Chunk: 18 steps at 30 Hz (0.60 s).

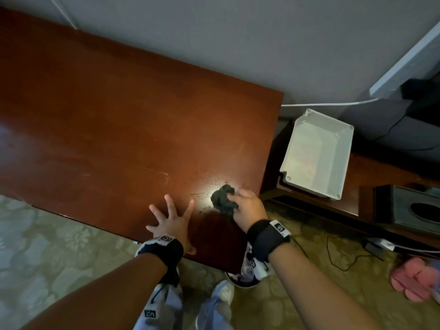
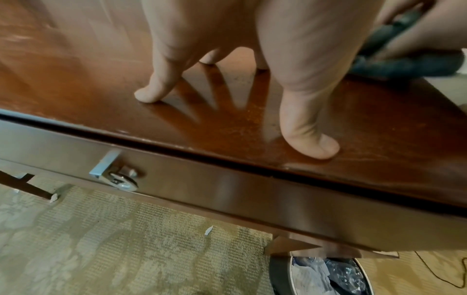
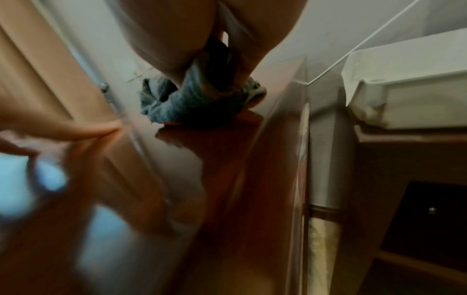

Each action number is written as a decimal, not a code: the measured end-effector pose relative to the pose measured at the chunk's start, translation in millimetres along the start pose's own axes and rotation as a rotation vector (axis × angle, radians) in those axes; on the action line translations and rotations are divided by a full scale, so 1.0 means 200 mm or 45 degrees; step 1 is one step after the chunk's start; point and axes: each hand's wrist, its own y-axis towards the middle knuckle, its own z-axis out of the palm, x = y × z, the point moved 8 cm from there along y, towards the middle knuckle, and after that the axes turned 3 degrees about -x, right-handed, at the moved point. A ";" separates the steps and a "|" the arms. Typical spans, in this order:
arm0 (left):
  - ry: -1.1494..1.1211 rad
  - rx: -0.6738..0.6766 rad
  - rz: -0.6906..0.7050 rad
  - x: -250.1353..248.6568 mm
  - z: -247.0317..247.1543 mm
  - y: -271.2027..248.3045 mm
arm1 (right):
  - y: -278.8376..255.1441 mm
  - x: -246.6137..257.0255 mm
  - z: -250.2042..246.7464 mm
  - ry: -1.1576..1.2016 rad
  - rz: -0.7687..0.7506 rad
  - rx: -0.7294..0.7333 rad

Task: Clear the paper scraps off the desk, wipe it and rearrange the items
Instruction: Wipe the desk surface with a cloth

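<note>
One desk (image 1: pixel 119 115) and two hands, a left hand (image 1: pixel 172 222) with a right hand (image 1: pixel 247 206) at its three o'clock, were pictured. Also counted: one cloth (image 1: pixel 222 198), one white box (image 1: pixel 316 151) at the desk's three o'clock, one tissue box (image 1: pixel 409 206), one bin (image 2: pixel 279 279) at its five o'clock, and two paper scraps (image 2: pixel 208 230) on the carpet (image 2: pixel 126 249).

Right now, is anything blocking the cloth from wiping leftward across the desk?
Only your own left hand: it rests flat, fingers spread, on the desk just left of the dark cloth your right hand grips. Farther back, nothing visible blocks it.
</note>
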 end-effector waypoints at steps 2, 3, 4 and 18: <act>-0.003 0.003 0.003 0.00 0.00 0.00 | 0.22 -0.09 -0.12 -0.026 0.094 -0.093; -0.005 0.000 0.008 0.00 0.00 0.01 | 0.33 -0.13 -0.18 -0.043 0.140 -0.142; -0.006 -0.002 0.009 0.00 0.00 0.01 | 0.44 -0.17 -0.25 -0.065 0.169 -0.191; 0.024 -0.026 0.014 0.01 0.00 0.01 | 0.42 0.03 -0.07 -0.151 0.067 -0.049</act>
